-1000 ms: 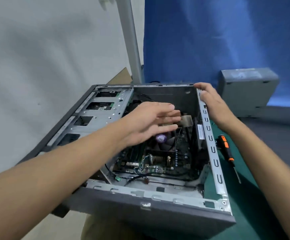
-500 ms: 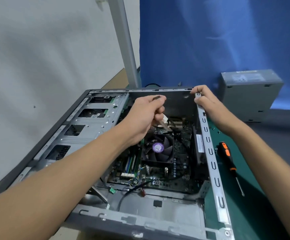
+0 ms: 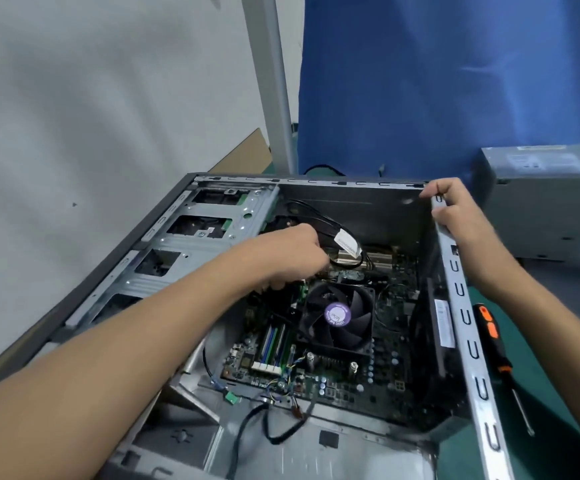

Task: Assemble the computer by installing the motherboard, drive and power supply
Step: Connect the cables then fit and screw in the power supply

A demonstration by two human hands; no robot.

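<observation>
1. The left hand point(image 3: 292, 258) is down inside the open computer case point(image 3: 461, 306), towards the far side, just beyond the CPU fan point(image 3: 337, 317). The fingers are curled in tight, not spread. It looks like they're wrapped round the bundle of black cables point(image 3: 330, 221) that loops out of the fist on the right. The fingertips are tucked under the hand, so I can't see exactly how they grip.
2. There's a white label point(image 3: 349, 244) on those cables, right beside the knuckles.
3. The right hand point(image 3: 455, 216) is clamped on the case's far right corner, with the thumb along the far rim and the fingers hooked over the top of the right wall.
4. The motherboard point(image 3: 390, 358) sits flat on the bottom of the case, with the fan on top of it and the memory slots to the fan's left.
5. The metal drive cage point(image 3: 212, 237) runs along the case's left side, partly behind the left forearm.
6. The power supply point(image 3: 541, 202) is outside the case, on the table at far right, just past the right hand.
7. A screwdriver point(image 3: 493, 344) with an orange and black handle lies on the green mat point(image 3: 541, 445), just right of the case wall.
</observation>
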